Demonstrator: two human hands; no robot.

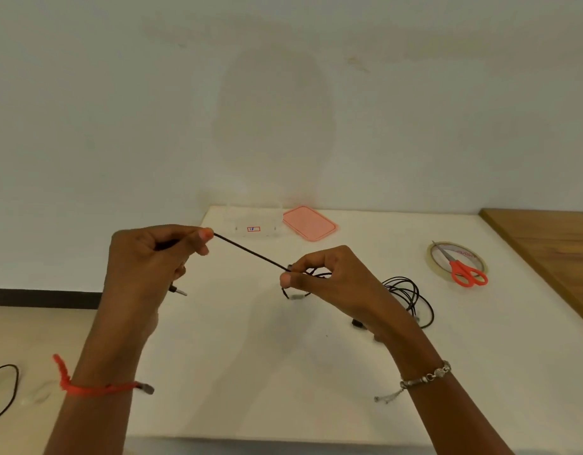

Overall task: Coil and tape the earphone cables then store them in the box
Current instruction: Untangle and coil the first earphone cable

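- Earphone cable: a thin black length drawn straight and taut between the two hands. It is held in the air above the white tabletop, sloping down from left to right.
- Left hand: the fingers are curled closed round the cable, and thumb and forefinger pinch it where the straight run begins. The plug end hangs out below the palm.
- Right hand: thumb and forefinger pinch the lower end of the straight run. The other fingers curl over a small bunch of black loops. A pale earpiece dangles just beneath.
- Wrists: a red thread band on the left, a silver bracelet on the right.
- Second cable: a loose black coil lying on the tabletop just beyond the right forearm and partly hidden by it.
- Box: clear plastic, open, at the far edge of the tabletop against the wall. It carries a small red-framed label, and its contents cannot be made out.
- Pink lid: lies flat just right of the box.
- Tape roll: lies flat on the tabletop, well to the right of the hands.
- Scissors: red-handled, resting across the tape roll with the blades pointing away from the viewer.
- Wooden surface: borders the tabletop at the right.
- Dark cable loop: lies at the lower left, beyond the tabletop edge.
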